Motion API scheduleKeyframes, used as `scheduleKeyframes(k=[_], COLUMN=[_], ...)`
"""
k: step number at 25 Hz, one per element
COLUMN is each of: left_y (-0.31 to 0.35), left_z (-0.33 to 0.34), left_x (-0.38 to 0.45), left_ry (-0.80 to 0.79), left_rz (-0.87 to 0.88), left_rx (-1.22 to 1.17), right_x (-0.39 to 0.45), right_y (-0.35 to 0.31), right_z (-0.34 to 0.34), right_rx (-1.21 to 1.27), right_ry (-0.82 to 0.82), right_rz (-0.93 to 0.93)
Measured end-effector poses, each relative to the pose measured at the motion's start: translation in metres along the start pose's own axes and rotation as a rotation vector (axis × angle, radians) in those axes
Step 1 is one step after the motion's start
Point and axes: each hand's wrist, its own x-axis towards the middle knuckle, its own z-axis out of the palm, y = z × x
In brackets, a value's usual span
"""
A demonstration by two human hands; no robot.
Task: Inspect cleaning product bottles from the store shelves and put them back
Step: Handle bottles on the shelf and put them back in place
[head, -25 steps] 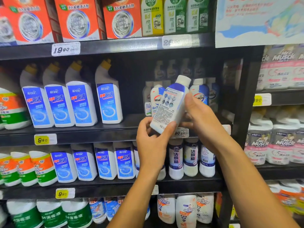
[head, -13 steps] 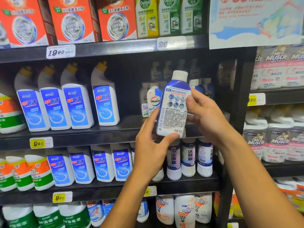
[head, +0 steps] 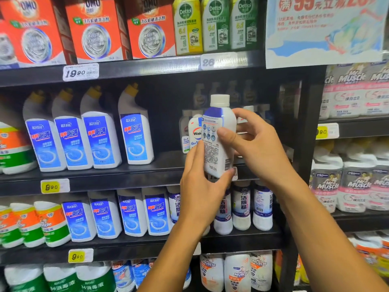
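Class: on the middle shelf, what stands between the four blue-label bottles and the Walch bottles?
Nothing: in the head view, bare shelf separates the blue-label bottles from the Walch bottles.

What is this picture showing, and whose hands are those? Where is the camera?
The camera sits on a person's head, so you see what they see: a shop's shelves full of cleaning products. The two hands belong to that person. The left hand holds a white and blue bottle from below, and the right hand grips its side, thumb on the label. The bottle is upright, its printed back facing the camera, as if being read. Behind it stand blue-labelled bottles, orange boxes on top, and yellow price tags.
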Motion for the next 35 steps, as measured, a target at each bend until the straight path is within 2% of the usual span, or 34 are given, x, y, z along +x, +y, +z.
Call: scheduleKeyframes(k=[3,6,9,12,14,15,17,19,21,23,25,29,35], left_y=[-0.007,-0.008,-0.012,-0.019,-0.022,-0.023,-0.028,-0.035,-0.043,-0.052,-0.060,-0.080,-0.101], left_z=[-0.017,-0.026,-0.017,-0.012,-0.014,-0.016,-0.021,-0.027,-0.033,-0.037,-0.037,-0.030,-0.019], left_x=[0.008,0.009,0.005,0.006,0.011,0.017,0.032,0.052,0.074,0.094,0.111,0.128,0.139], left_ry=[-0.238,-0.483,-0.599,-0.665,-0.677,-0.620,-0.393,-0.181,-0.040,0.032,0.042,-0.059,-0.162], left_rz=[-0.144,-0.193,-0.275,-0.301,-0.276,-0.276,-0.286,-0.271,-0.231,-0.206,-0.215,-0.304,-0.281], left_rx=[-0.507,-0.850,-1.076,-1.153,-1.043,-0.915,-0.630,-0.445,-0.269,-0.128,-0.031,0.085,0.211], right_x=[0.003,0.010,0.011,0.010,0.012,0.015,0.027,0.042,0.058,0.072,0.084,0.097,0.102], right_y=[-0.004,-0.004,-0.001,0.000,-0.001,-0.001,0.000,0.001,0.003,0.007,0.015,0.038,0.069], right_z=[-0.017,-0.029,-0.033,-0.038,-0.042,-0.044,-0.047,-0.049,-0.047,-0.041,-0.033,-0.022,-0.004], right_rx=[-0.064,0.114,0.233,0.221,0.203,0.164,0.027,-0.075,-0.135,-0.221,-0.268,-0.314,-0.448], right_ry=[-0.088,-0.130,-0.229,-0.215,-0.189,-0.163,-0.113,-0.100,-0.117,-0.150,-0.150,-0.088,-0.028], right_rz=[-0.010,0.120,0.211,0.220,0.233,0.235,0.237,0.253,0.256,0.230,0.212,0.226,0.217])
